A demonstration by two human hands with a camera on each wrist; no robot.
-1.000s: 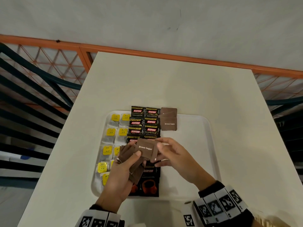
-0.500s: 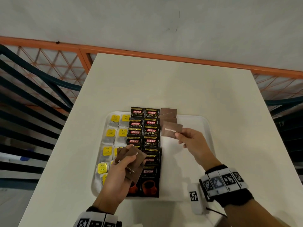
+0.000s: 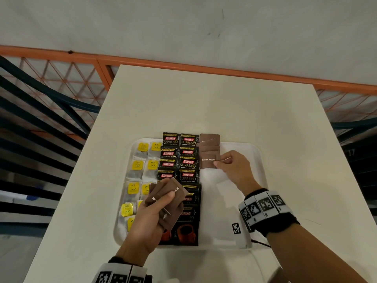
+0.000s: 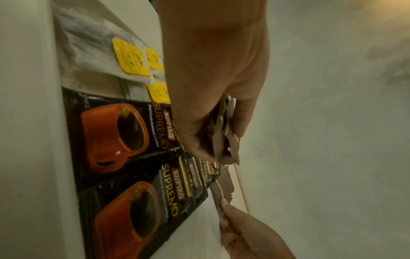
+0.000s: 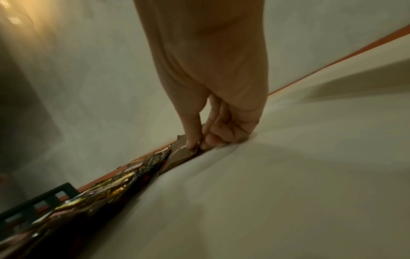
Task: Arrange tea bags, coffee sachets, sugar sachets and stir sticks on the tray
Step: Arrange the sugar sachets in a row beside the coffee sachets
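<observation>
A white tray (image 3: 259, 160) lies on the table. It holds two columns of tea bags (image 3: 137, 166) with yellow tags at the left and two columns of black Kopiko coffee sachets (image 3: 187, 166) in the middle. To their right runs a short overlapping row of brown sugar sachets (image 3: 210, 139). My right hand (image 3: 232, 166) pinches the right edge of the nearest brown sugar sachet (image 3: 208, 160), which lies at the end of that row; the pinch shows in the right wrist view (image 5: 195, 145). My left hand (image 3: 155, 213) grips a fanned stack of brown sugar sachets (image 3: 173, 193) above the coffee sachets, edge-on in the left wrist view (image 4: 224, 133).
The tray's right half (image 3: 234, 201) is bare white. The white table (image 3: 204, 103) stretches beyond the tray to an orange rail (image 3: 183, 64) and a grey wall. Dark railings (image 3: 40, 139) stand to the left. No stir sticks are in view.
My right hand took one brown sugar sachet from the stack in my left hand and carried it up and right to the sugar row on the tray. The left hand stayed in place.
</observation>
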